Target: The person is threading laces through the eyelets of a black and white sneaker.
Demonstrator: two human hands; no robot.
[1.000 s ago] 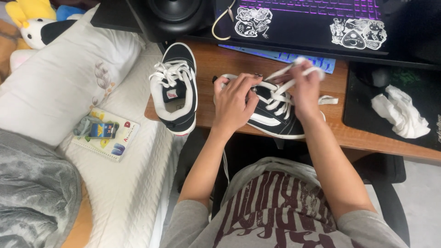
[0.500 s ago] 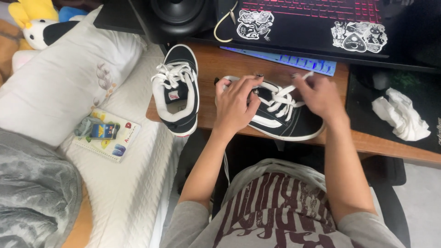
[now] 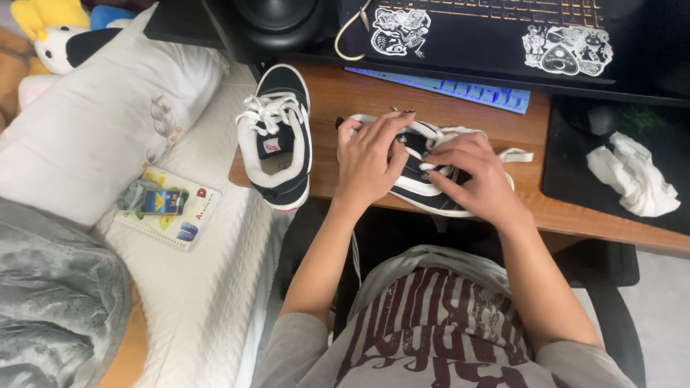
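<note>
A black sneaker with white laces (image 3: 419, 179) lies on its side on the wooden desk (image 3: 345, 97), mostly covered by both hands. My left hand (image 3: 368, 159) rests over its heel and tongue, fingers curled on it. My right hand (image 3: 471, 178) presses on the laces over the toe half, and a white lace end (image 3: 516, 154) sticks out to the right. A second black sneaker (image 3: 277, 144) with tied white laces stands upright at the desk's left corner, apart from both hands.
A dark laptop with stickers (image 3: 489, 36) and a speaker (image 3: 277, 21) stand at the back. A crumpled white cloth (image 3: 632, 176) lies on a black mat at right. Left is a bed with a pillow (image 3: 100, 122), a booklet (image 3: 169, 208), plush toys and a grey blanket (image 3: 57, 302).
My right hand has come down from holding the laces up high and now lies flat on the shoe. The left hand stays on the shoe. The view has shifted slightly.
</note>
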